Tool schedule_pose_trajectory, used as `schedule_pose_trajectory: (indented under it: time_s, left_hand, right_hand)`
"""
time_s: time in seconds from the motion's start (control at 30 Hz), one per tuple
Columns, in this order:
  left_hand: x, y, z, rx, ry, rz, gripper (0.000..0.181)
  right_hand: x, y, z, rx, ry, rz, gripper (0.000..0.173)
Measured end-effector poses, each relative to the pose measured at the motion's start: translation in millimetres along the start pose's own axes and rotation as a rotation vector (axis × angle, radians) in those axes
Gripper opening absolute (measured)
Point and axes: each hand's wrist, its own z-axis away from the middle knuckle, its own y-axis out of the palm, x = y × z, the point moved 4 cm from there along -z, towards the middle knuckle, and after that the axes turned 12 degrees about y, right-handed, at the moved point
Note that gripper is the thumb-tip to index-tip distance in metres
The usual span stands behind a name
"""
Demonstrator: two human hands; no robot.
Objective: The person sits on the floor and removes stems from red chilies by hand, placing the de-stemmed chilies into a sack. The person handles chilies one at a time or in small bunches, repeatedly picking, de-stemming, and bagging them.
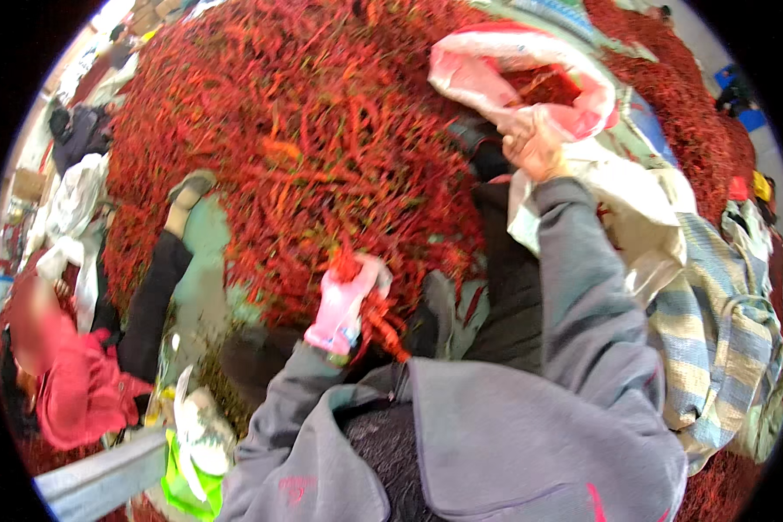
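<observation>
A large heap of dried red chili peppers (339, 117) spreads before me. My left hand (344, 297), in a pink and white glove, is closed around a bunch of red chilies (347, 264) at the heap's near edge; more chilies (385, 326) hang just below it. Up and to the right, my bare right hand (534, 145) grips the near rim of a white woven sack (522, 49) with a reddish inside. The sack's mouth is open, and red chilies (548, 85) show within it. Its lower part is not clearly told apart from the pale cloth near my sleeve.
A co-worker in a red top (85, 385) sits at the left, one leg stretched towards the heap. Striped woven sacks (718, 326) lie by my right arm. A bright green bag (196, 479) and a grey metal beam (98, 473) are at lower left. Another chili heap (678, 98) lies beyond, right.
</observation>
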Motion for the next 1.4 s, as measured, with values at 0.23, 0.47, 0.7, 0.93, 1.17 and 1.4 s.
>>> schedule_pose_trajectory:
  time_s: [0.23,0.47,0.7,0.93,1.17,1.4]
  left_hand:
    - [-31.5,6.6,14.3,-0.078,0.113,0.098,0.029]
    - [-33.3,12.3,21.5,-0.168,0.267,-0.006,0.029]
    - [-40.2,16.9,24.5,-0.303,0.381,0.115,0.027]
    - [-52.5,11.6,1.8,-0.327,0.399,0.163,0.025]
    - [-81.5,-38.4,-29.6,-0.457,0.332,0.478,0.024]
    - [-42.8,13.7,55.7,0.377,-0.147,0.124,0.016]
  right_hand:
    - [-125.8,96.0,108.3,0.212,0.074,0.572,0.022]
    - [-189.0,108.6,177.9,0.274,0.259,0.471,0.021]
    - [-208.2,117.7,201.8,0.39,0.543,0.39,0.015]
    - [-218.0,111.5,192.3,0.412,0.445,0.533,0.013]
    - [-208.3,101.5,206.5,0.355,0.344,0.4,0.011]
    - [-210.9,106.0,218.6,0.345,0.376,0.233,0.016]
